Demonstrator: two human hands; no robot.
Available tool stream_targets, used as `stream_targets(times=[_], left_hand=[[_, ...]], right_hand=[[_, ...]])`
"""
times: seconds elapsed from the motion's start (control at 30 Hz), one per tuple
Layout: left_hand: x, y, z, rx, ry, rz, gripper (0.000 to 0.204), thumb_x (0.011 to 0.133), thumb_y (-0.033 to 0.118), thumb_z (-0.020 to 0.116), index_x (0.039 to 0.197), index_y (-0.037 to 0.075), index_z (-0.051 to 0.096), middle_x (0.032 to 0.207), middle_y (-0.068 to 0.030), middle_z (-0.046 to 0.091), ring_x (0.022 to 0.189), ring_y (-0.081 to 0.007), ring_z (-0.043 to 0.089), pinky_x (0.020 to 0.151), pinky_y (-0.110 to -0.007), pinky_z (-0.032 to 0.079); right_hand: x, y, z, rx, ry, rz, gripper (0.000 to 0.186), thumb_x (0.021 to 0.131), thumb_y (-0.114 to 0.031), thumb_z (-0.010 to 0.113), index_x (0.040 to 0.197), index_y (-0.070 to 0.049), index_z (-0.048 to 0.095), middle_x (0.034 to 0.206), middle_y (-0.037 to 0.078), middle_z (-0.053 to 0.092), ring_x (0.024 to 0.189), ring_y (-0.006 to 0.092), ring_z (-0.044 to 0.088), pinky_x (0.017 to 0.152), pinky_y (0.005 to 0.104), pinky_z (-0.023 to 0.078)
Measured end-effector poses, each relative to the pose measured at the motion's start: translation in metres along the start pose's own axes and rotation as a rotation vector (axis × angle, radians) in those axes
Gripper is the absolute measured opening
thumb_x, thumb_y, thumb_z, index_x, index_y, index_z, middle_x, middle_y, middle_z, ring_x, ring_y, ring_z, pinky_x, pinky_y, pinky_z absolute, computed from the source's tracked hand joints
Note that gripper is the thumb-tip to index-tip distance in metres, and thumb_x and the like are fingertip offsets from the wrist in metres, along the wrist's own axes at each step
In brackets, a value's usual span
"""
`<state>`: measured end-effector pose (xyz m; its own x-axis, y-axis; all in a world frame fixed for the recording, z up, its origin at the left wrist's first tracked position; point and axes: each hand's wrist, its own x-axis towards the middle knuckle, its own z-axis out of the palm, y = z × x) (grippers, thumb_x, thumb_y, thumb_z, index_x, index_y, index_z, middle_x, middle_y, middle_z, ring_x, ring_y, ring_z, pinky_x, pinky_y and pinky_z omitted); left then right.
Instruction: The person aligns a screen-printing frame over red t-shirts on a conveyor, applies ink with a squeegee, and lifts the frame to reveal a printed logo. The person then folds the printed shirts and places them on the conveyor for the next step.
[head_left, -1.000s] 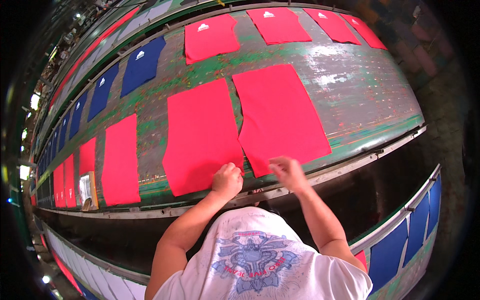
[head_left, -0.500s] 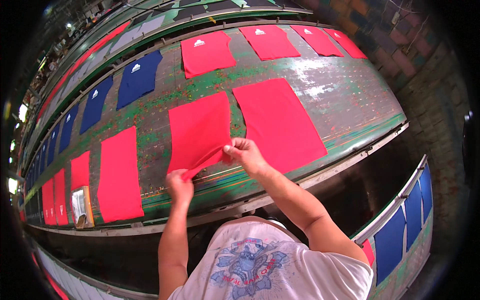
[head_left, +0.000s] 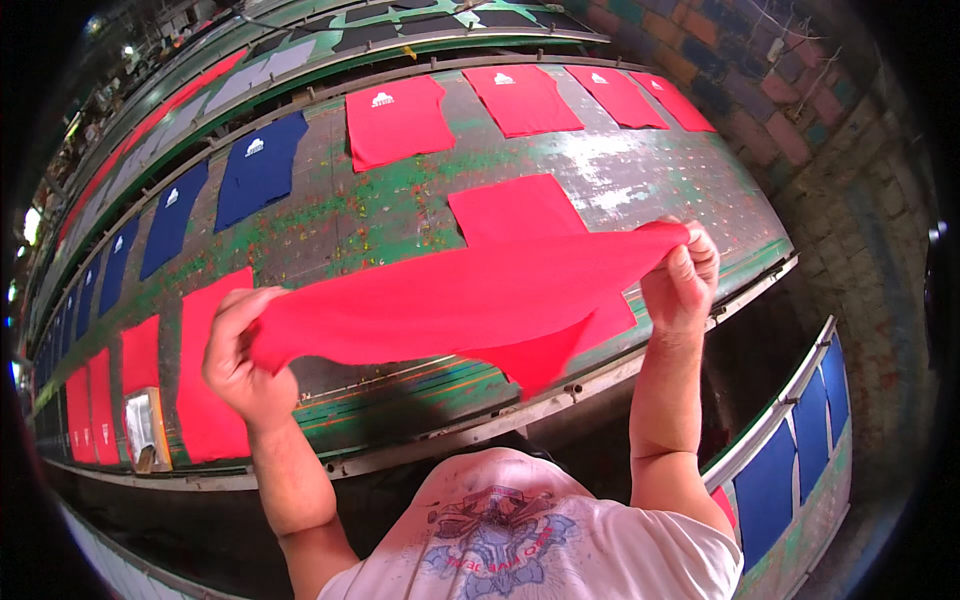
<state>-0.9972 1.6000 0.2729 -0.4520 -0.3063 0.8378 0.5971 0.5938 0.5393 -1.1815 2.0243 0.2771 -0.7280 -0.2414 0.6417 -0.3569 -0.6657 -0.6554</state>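
Note:
A red fabric panel [head_left: 440, 300] is stretched sideways in the air between my hands, with one loose corner drooping near its middle. My left hand [head_left: 245, 350] is closed on its left end, above the table's front part. The right end is pinched between the thumb and fingers of my right hand [head_left: 685, 275]. Behind and beneath the raised cloth lies another red panel [head_left: 520, 205], flat on the table and partly covered from view. To the left, a long red panel [head_left: 212, 400] rests on the table, close behind my left hand.
The long paint-stained table [head_left: 340, 225] carries red printed panels [head_left: 400, 125] and navy printed panels [head_left: 262, 165] along its far side. A small framed screen [head_left: 147, 430] stands at the front left. Another table with navy panels [head_left: 770, 490] is at right, near a brick wall [head_left: 740, 75].
The red panel has been lifted off the table and pulled wide. My left hand moved left, my right hand moved right and up, both still gripping it.

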Motion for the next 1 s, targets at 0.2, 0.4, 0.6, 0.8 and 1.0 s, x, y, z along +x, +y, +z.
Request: stream_targets(times=[0.2, 0.4, 0.6, 0.8, 1.0], left_hand=[[0.011, -0.053, 0.097, 0.221, -0.324, -0.533, 0.029, 0.097, -0.009, 0.067, 0.122, -0.001, 0.081, 0.084, -0.0011, 0.074, 0.073, -0.0084, 0.066, 0.071, -0.026, 0.053], [0.038, -0.054, 0.184, -0.007, 0.087, -0.538, 0.039, 0.106, -0.008, 0.055, 0.132, 0.005, 0.082, 0.091, 0.0049, 0.073, 0.077, -0.0009, 0.058, 0.066, -0.022, 0.046], [0.011, -0.010, 0.202, -0.126, 0.084, -0.302, 0.042, 0.102, -0.007, 0.053, 0.137, -0.006, 0.075, 0.136, -0.0125, 0.075, 0.124, -0.0180, 0.069, 0.110, -0.032, 0.050], [-0.093, -0.020, 0.223, -0.497, 0.066, -0.611, 0.038, 0.110, 0.021, 0.062, 0.132, -0.007, 0.076, 0.122, -0.0106, 0.077, 0.101, -0.0134, 0.064, 0.091, -0.032, 0.052], [-0.216, -0.043, 0.253, -0.078, -0.018, -1.049, 0.033, 0.098, -0.004, 0.080, 0.131, -0.001, 0.079, 0.089, 0.0090, 0.063, 0.074, -0.0003, 0.049, 0.068, -0.021, 0.045]], right_hand=[[0.033, 0.026, -0.078, -0.458, 0.247, 0.349, 0.014, 0.110, -0.011, 0.069, 0.102, -0.003, 0.076, 0.094, 0.001, 0.074, 0.084, 0.0113, 0.071, 0.074, 0.0325, 0.063], [0.097, 0.046, -0.139, -0.433, 0.251, 0.317, 0.013, 0.109, -0.017, 0.074, 0.104, -0.005, 0.079, 0.096, -0.004, 0.075, 0.088, 0.0082, 0.066, 0.090, 0.0292, 0.053], [0.099, 0.004, -0.178, -0.349, 0.205, 0.106, 0.009, 0.108, -0.012, 0.073, 0.103, -0.006, 0.078, 0.099, -0.002, 0.076, 0.091, 0.0072, 0.063, 0.089, 0.0281, 0.050], [0.011, 0.030, -0.237, -0.456, 0.206, 0.455, 0.015, 0.109, -0.017, 0.073, 0.099, -0.006, 0.076, 0.094, -0.002, 0.077, 0.088, 0.0081, 0.068, 0.087, 0.0289, 0.053], [-0.093, 0.074, -0.283, -0.518, 0.316, 0.844, 0.015, 0.109, -0.019, 0.072, 0.103, -0.006, 0.076, 0.094, 0.001, 0.077, 0.079, 0.0099, 0.072, 0.071, 0.0299, 0.062]])
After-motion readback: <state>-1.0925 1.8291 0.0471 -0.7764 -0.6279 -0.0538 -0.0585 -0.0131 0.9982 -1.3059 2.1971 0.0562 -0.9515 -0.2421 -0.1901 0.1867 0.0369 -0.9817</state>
